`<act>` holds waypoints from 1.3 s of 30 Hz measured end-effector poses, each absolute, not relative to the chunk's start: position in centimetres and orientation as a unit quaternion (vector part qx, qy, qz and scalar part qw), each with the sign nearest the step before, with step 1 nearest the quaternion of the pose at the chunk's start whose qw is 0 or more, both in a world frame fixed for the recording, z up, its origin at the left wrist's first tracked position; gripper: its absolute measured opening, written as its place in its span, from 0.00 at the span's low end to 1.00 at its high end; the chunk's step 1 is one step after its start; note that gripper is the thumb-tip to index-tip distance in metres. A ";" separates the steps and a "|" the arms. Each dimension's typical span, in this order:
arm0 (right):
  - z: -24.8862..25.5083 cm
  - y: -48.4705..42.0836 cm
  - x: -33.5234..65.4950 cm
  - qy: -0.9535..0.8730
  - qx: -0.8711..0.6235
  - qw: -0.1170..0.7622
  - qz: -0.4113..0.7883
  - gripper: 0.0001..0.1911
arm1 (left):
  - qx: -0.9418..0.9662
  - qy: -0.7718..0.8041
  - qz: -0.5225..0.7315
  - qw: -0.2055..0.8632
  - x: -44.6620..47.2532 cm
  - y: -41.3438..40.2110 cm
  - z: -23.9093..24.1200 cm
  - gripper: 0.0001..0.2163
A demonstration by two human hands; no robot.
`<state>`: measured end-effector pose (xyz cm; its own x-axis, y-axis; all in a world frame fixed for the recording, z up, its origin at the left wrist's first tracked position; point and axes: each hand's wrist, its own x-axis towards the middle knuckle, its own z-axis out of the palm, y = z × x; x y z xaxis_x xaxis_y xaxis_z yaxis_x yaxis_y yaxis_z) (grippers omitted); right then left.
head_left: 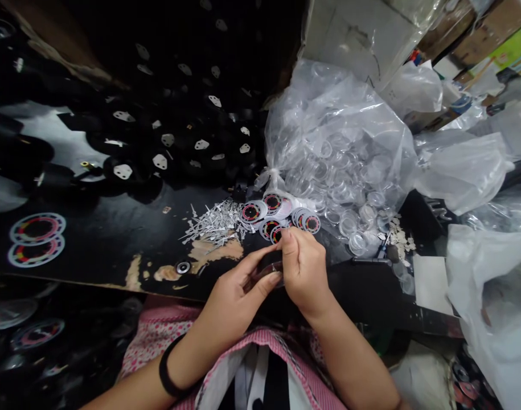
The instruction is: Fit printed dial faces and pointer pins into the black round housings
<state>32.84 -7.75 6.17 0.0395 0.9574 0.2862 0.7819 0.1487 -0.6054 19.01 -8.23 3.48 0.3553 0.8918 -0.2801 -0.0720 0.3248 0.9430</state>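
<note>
My left hand [238, 287] is curled round a dark gauge case [276, 266], mostly hidden by fingers and thumb. Directly above it, my right hand [305, 270] is closed in a pinch; whatever its fingertips hold cannot be made out. Just beyond the hands lie several round printed dials [252, 212], black in the middle with coloured arcs. Beside them, to the left, is a heap of thin white pointers [213, 222]. A small round metal-and-black piece [183, 267] sits near the table's front edge.
Many black gauge bodies [123, 171] with pale plates crowd the back left. Two larger dials [37, 230] overlap at far left. A plastic bag of clear round covers [341, 165] stands behind my right hand. Farther right are small flat pieces [399, 239], white card [433, 285] and another bag [495, 285].
</note>
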 end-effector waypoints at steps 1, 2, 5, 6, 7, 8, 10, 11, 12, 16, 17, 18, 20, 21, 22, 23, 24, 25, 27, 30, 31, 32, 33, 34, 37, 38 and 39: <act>6.2 -7.7 32.8 -0.683 -0.639 0.327 0.136 0.22 | 0.460 0.458 0.356 0.673 18.9 -8.3 3.5 0.18; 6.3 -7.7 32.7 -0.688 -0.638 0.316 0.141 0.23 | 0.458 0.471 0.356 0.664 18.8 -8.4 3.5 0.17; 6.6 -7.8 32.5 -0.709 -0.633 0.274 0.148 0.23 | 0.470 0.499 0.351 0.638 18.2 -8.6 3.5 0.16; 6.6 -7.9 32.3 -0.713 -0.632 0.267 0.146 0.24 | 0.484 0.500 0.348 0.628 18.0 -8.7 3.5 0.16; 6.5 -8.0 32.2 -0.714 -0.632 0.265 0.144 0.24 | 0.500 0.498 0.345 0.618 17.8 -8.8 3.4 0.16; 6.4 -8.0 32.1 -0.713 -0.632 0.267 0.142 0.25 | 0.517 0.494 0.343 0.609 17.6 -8.8 3.4 0.16; 5.9 -8.2 31.9 -0.708 -0.633 0.281 0.138 0.25 | 0.540 0.485 0.340 0.598 17.3 -8.6 3.4 0.17; 5.7 -8.2 31.9 -0.702 -0.634 0.292 0.139 0.25 | 0.541 0.483 0.338 0.599 17.1 -8.5 3.4 0.17; 5.5 -8.2 31.9 -0.696 -0.633 0.305 0.149 0.25 | 0.533 0.483 0.337 0.607 16.9 -8.4 3.4 0.17; 5.8 -8.1 32.1 -0.668 -0.575 0.339 0.327 0.21 | 0.362 0.485 0.373 0.704 16.1 -8.1 3.3 0.16; 6.2 -8.1 32.1 -0.659 -0.562 0.339 0.367 0.20 | 0.297 0.484 0.393 0.724 15.8 -8.2 3.4 0.17; 6.5 -8.2 32.0 -0.654 -0.557 0.334 0.389 0.20 | 0.241 0.483 0.410 0.735 15.6 -8.4 3.5 0.19; 7.2 -8.4 31.6 -0.663 -0.567 0.306 0.381 0.20 | 0.183 0.483 0.428 0.742 15.3 -8.8 3.8 0.21; 7.5 -8.5 31.4 -0.676 -0.571 0.287 0.367 0.18 | 0.183 0.483 0.426 0.743 15.2 -9.0 4.0 0.21; 7.8 -8.6 31.3 -0.692 -0.569 0.271 0.352 0.17 | 0.198 0.481 0.421 0.743 15.1 -9.1 4.2 0.20; 8.0 -8.7 31.1 -0.708 -0.564 0.259 0.336 0.16 | 0.220 0.476 0.416 0.743 15.1 -9.1 4.4 0.20; 8.2 -8.9 30.9 -0.722 -0.561 0.254 0.316 0.15 | 0.245 0.468 0.415 0.741 15.1 -9.1 4.6 0.20; 8.3 -9.0 30.8 -0.733 -0.560 0.251 0.293 0.15 | 0.266 0.459 0.420 0.737 15.1 -9.0 4.7 0.20; 8.4 -9.2 30.7 -0.755 -0.554 0.250 0.245 0.14 | 0.313 0.456 0.442 0.707 15.2 -8.6 5.0 0.22; 8.3 -9.6 30.4 -0.783 -0.526 0.269 0.197 0.15 | 0.414 0.500 0.475 0.594 15.6 -8.1 5.1 0.22; 8.2 -9.8 30.3 -0.787 -0.518 0.280 0.186 0.15 | 0.447 0.514 0.479 0.554 15.9 -8.0 5.1 0.22; 8.0 -9.9 30.1 -0.787 -0.512 0.294 0.176 0.14 | 0.471 0.522 0.480 0.525 16.2 -7.9 5.1 0.23; 7.8 -10.0 29.8 -0.785 -0.510 0.307 0.167 0.14 | 0.484 0.523 0.481 0.510 16.5 -7.9 5.1 0.23; 7.5 -10.1 29.5 -0.782 -0.511 0.320 0.161 0.14 | 0.491 0.521 0.483 0.504 16.7 -7.8 5.0 0.23; 6.8 -10.0 28.4 -0.772 -0.515 0.329 0.176 0.13 | 0.496 0.522 0.490 0.490 16.6 -7.8 5.1 0.23; 6.8 -9.9 28.2 -0.774 -0.515 0.311 0.199 0.14 | 0.500 0.534 0.482 0.483 15.8 -7.9 5.1 0.23; 6.8 -9.7 28.1 -0.779 -0.510 0.285 0.228 0.15 | 0.504 0.551 0.468 0.473 14.6 -8.1 5.0 0.22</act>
